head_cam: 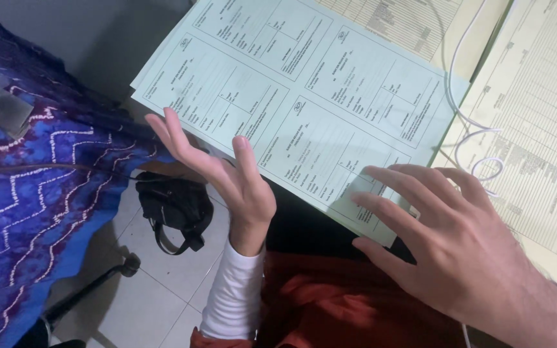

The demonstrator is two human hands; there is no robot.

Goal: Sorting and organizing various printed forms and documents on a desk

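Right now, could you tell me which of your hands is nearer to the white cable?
Right. The right hand is spread on the green form, just below the white cable. The left hand is raised off the form's left edge, far from it.

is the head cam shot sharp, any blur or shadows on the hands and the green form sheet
Head view: the pale green printed form sheet is fairly sharp, though its print is too small to read; the right hand casts a soft shadow on it; the left hand, open at the sheet's edge, looks slightly soft; the floor below is dim.
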